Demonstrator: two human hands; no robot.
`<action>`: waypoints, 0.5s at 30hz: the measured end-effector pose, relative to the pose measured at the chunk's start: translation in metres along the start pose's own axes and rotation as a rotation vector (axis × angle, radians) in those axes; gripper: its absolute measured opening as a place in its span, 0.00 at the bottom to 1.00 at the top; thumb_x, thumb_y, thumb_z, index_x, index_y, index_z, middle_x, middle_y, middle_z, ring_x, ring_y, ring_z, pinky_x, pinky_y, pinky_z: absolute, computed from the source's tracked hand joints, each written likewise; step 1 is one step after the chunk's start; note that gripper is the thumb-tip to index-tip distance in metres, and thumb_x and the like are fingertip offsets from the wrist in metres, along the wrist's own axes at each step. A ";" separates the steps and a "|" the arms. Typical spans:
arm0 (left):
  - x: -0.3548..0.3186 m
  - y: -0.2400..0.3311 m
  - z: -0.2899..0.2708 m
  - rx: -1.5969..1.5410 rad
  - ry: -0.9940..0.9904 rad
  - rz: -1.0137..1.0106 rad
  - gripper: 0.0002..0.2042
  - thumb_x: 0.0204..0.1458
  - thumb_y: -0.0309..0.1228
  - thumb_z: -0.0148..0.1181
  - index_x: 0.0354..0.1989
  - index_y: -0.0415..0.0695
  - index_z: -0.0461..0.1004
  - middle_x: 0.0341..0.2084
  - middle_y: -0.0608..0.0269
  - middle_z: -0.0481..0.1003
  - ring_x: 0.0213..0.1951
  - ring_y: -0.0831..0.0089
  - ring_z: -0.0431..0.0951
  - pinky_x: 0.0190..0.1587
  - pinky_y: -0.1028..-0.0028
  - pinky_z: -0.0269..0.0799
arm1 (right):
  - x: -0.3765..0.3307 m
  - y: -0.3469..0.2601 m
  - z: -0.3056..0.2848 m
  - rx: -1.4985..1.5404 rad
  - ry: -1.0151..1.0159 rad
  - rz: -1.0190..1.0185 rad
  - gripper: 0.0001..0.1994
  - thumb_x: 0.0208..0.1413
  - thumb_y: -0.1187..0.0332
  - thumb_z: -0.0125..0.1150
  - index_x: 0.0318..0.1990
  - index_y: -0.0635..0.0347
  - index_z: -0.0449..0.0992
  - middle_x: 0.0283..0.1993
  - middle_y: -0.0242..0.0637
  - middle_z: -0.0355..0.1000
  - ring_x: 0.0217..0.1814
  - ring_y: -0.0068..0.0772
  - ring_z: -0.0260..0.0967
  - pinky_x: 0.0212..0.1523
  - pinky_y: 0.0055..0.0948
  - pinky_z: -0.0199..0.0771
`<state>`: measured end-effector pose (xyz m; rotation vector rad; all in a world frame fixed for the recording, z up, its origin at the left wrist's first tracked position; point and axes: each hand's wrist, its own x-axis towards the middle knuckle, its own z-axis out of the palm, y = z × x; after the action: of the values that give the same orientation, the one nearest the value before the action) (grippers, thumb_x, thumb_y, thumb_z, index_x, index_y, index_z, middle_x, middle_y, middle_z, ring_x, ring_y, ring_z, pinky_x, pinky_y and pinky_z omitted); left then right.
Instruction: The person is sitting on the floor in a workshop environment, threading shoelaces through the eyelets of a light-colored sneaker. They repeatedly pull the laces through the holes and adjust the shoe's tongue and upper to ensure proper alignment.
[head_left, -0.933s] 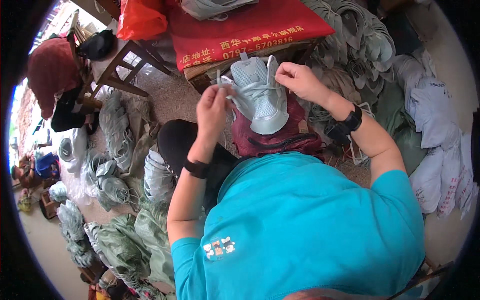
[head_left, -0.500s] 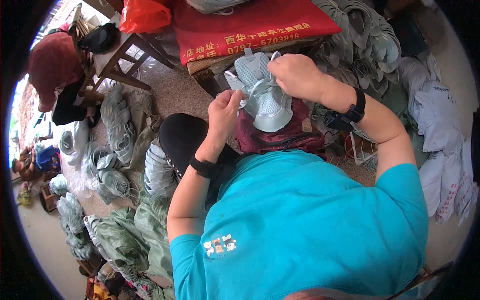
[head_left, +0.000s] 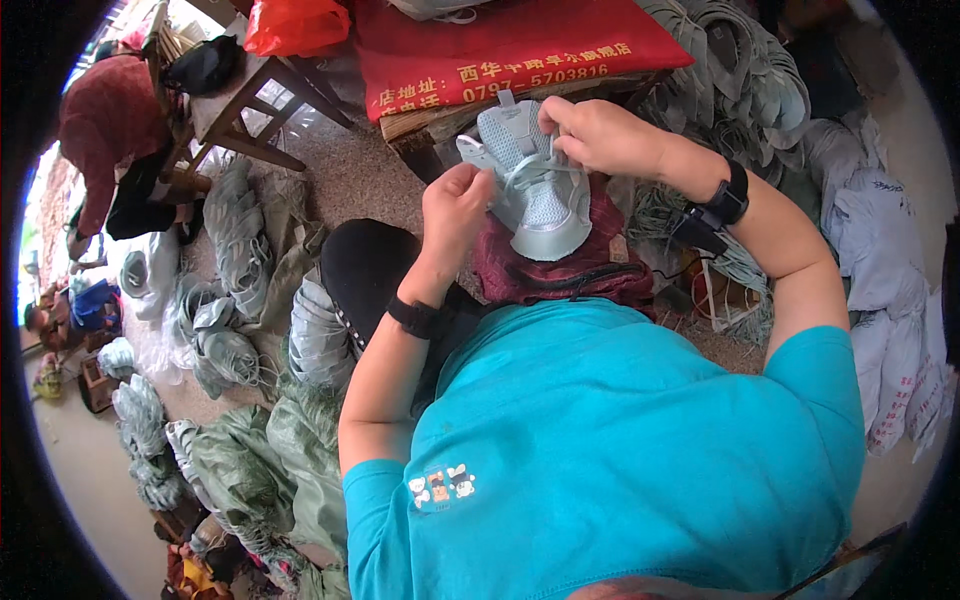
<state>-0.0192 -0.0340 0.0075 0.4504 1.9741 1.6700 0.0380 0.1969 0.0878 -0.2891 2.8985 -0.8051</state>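
A pale grey-green shoe upper [head_left: 540,205] with a mesh toe and a pull tab lies in front of me, toe toward my body. A shoelace [head_left: 530,172] in the same pale colour crosses its front. At the upper's left side, my left hand [head_left: 455,210] is closed in a pinch on the shoelace. My right hand [head_left: 605,137] is closed at its upper right edge, thumb and fingertips pinching the shoelace there; the fingers partly hide that side flap. Under the upper is a dark red cloth [head_left: 500,265].
Beyond the upper stands a wooden bench [head_left: 430,122] with a red printed cloth [head_left: 540,40]. Bundles of grey-green uppers [head_left: 740,70] are heaped at the far right, beside white sacks [head_left: 880,240]. More bundles [head_left: 240,220] lie left. Another person [head_left: 110,130] bends near a wooden stool [head_left: 235,105].
My right hand has turned slightly and its fingers have come down against the upper's edge. The upper has tilted a little. At far left, the other person's arm now reaches downward.
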 end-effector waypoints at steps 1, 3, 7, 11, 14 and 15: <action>0.003 -0.003 0.002 0.086 0.016 0.045 0.11 0.55 0.30 0.55 0.23 0.39 0.72 0.14 0.67 0.68 0.20 0.77 0.65 0.25 0.73 0.62 | -0.001 -0.003 0.001 -0.058 0.001 -0.002 0.12 0.53 0.71 0.57 0.43 0.61 0.65 0.27 0.46 0.72 0.32 0.52 0.73 0.34 0.46 0.71; 0.005 0.000 0.001 0.331 0.000 0.136 0.08 0.54 0.29 0.57 0.24 0.40 0.72 0.16 0.63 0.69 0.21 0.71 0.69 0.26 0.70 0.65 | -0.003 -0.008 -0.003 -0.181 -0.032 -0.012 0.13 0.51 0.71 0.59 0.43 0.61 0.66 0.31 0.44 0.72 0.36 0.50 0.73 0.37 0.45 0.71; 0.007 0.048 -0.014 0.749 0.062 0.572 0.06 0.50 0.28 0.62 0.33 0.43 0.71 0.30 0.55 0.71 0.33 0.57 0.74 0.35 0.66 0.70 | 0.000 -0.009 -0.023 -0.428 -0.018 -0.231 0.14 0.45 0.73 0.65 0.39 0.59 0.68 0.38 0.39 0.69 0.44 0.45 0.71 0.40 0.43 0.71; 0.022 0.051 -0.036 0.754 -0.256 0.629 0.13 0.46 0.25 0.63 0.40 0.43 0.70 0.40 0.55 0.68 0.43 0.56 0.73 0.42 0.63 0.71 | 0.015 0.003 -0.030 -0.387 -0.173 -0.292 0.15 0.40 0.74 0.68 0.35 0.58 0.69 0.40 0.36 0.67 0.47 0.45 0.69 0.40 0.42 0.72; 0.026 0.051 -0.044 0.743 -0.323 0.542 0.10 0.47 0.26 0.63 0.38 0.42 0.71 0.37 0.55 0.68 0.38 0.57 0.73 0.39 0.65 0.71 | 0.013 0.006 -0.033 -0.298 -0.216 -0.232 0.12 0.44 0.71 0.67 0.34 0.59 0.71 0.39 0.37 0.67 0.44 0.43 0.69 0.40 0.40 0.71; 0.027 0.049 -0.046 0.759 -0.338 0.541 0.09 0.48 0.27 0.63 0.37 0.41 0.72 0.36 0.55 0.68 0.37 0.57 0.73 0.39 0.66 0.70 | 0.010 0.007 -0.034 -0.261 -0.223 -0.204 0.10 0.46 0.70 0.66 0.34 0.60 0.72 0.38 0.37 0.66 0.43 0.42 0.69 0.40 0.39 0.70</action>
<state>-0.0716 -0.0465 0.0564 1.5386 2.2729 0.9210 0.0218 0.2179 0.1127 -0.6637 2.7872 -0.3847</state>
